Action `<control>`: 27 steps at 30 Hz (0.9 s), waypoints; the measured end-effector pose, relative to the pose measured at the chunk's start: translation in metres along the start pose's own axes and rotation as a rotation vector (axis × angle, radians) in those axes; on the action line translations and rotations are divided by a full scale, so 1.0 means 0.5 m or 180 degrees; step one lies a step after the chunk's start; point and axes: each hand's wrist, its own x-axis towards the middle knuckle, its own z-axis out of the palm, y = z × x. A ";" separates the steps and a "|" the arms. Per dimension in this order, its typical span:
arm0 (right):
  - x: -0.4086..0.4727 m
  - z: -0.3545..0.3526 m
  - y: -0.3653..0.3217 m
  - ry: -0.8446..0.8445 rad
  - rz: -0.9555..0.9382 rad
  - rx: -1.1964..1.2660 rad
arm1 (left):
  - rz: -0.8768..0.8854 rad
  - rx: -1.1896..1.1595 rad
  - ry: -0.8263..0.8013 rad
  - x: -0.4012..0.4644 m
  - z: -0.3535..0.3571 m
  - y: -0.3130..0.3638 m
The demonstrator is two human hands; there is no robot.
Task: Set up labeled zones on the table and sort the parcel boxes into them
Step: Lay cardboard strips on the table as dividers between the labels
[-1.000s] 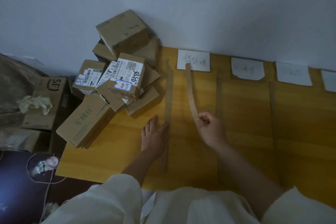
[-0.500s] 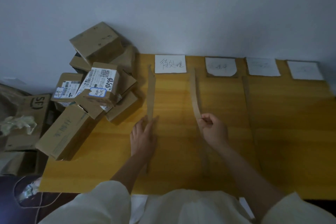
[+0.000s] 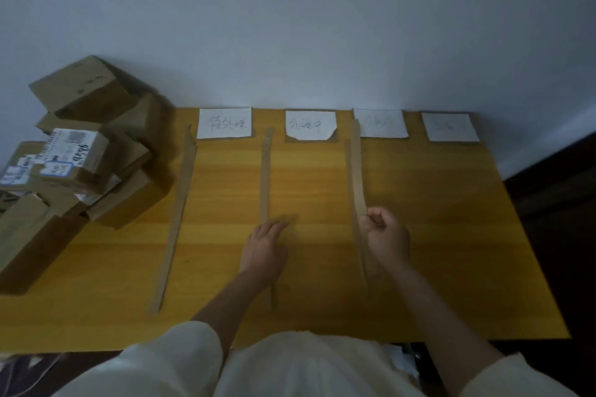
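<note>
Four white paper labels lie along the table's far edge, from the first label (image 3: 224, 123) to the last label (image 3: 450, 127). Three cardboard strips lie as dividers: the left strip (image 3: 180, 203), the middle strip (image 3: 265, 177) and the right strip (image 3: 350, 184). My left hand (image 3: 267, 243) rests flat, fingers straight, on the middle strip's near part. My right hand (image 3: 385, 237) pinches the near end of a fourth, curved strip (image 3: 357, 167), which runs just right of the right strip. The parcel boxes (image 3: 77, 158) sit piled at the table's left end.
The yellow wooden table (image 3: 451, 235) meets a pale wall at the back. A long box (image 3: 29, 235) leans off the front left of the pile. Dark floor shows beyond the table's right edge. My white sleeves fill the bottom of the view.
My right hand has carried the curved strip rightward, from the first zone to beside the right strip. My left hand has shifted from the left strip to the middle strip.
</note>
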 end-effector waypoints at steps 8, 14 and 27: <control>0.071 -0.159 0.149 0.0003 0.0410 0.0218 | -0.0038 0.0006 -0.0762 0.011 0.121 0.149; 0.118 -0.216 0.247 -0.0111 0.0738 0.0098 | -0.0250 0.0331 -0.0968 0.016 0.163 0.192; 0.161 -0.230 0.331 -0.0212 0.0690 -0.0812 | -0.0488 0.0729 -0.1215 0.024 0.176 0.216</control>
